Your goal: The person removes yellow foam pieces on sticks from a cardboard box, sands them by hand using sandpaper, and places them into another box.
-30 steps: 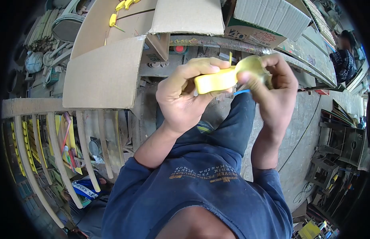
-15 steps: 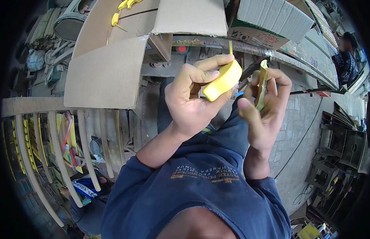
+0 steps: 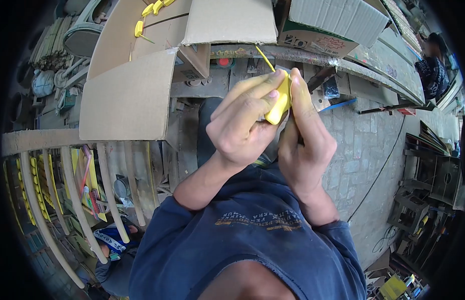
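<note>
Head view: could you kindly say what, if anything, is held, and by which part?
The left hand grips a yellow piece by its body; what the right hand holds is unclear.

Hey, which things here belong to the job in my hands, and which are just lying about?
In the job:
yellow piece, held in the left hand, right hand against it
thin yellow stick
probably the similar yellow pieces in the cardboard box

Apparently just lying about:
blue strip
bundle of sticks

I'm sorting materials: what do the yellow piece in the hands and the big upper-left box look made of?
Yellow piece: painted wood or plastic, unclear which; smooth, evenly coloured, soft sheen. Big box: most likely cardboard; tan, matte, with folded flaps.
</note>
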Demonstrator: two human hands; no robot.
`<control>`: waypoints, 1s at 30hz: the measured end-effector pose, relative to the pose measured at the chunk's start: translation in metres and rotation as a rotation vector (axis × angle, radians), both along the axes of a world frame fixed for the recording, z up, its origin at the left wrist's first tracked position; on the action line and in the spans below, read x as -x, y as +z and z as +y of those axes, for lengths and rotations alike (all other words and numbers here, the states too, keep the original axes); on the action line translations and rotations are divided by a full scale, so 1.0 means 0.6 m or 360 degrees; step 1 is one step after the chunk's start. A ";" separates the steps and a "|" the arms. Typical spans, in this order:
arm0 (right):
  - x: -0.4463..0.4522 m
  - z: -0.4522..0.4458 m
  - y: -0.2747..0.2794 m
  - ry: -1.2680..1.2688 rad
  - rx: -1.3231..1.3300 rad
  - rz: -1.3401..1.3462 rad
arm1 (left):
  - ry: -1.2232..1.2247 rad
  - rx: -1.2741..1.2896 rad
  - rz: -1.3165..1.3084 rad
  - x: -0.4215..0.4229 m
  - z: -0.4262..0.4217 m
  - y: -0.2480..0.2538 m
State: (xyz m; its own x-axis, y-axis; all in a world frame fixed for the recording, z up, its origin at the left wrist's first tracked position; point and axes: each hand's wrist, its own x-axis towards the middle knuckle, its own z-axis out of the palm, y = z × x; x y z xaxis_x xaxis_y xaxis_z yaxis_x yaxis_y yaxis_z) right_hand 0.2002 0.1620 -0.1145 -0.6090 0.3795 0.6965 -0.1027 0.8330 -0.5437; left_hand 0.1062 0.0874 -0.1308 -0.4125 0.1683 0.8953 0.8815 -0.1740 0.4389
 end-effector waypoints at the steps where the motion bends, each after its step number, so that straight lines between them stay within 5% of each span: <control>1: 0.002 0.003 0.006 -0.0012 0.0016 -0.0011 | 0.0003 0.0024 0.0039 -0.004 -0.002 0.000; 6: -0.012 -0.001 0.030 0.0117 0.0325 -0.0271 | -0.0031 -0.0009 0.0038 -0.002 -0.003 -0.007; 9: -0.007 -0.002 0.019 0.0100 0.0069 -0.0131 | -0.0018 -0.0024 0.0025 0.004 -0.002 -0.011; 17: -0.018 0.001 0.030 0.0090 0.0435 -0.0377 | -0.0072 -0.0018 0.0049 0.006 0.003 -0.011; 30: -0.025 0.005 0.044 0.0152 0.0342 -0.0376 | -0.0243 -0.0075 -0.0011 0.003 0.000 -0.006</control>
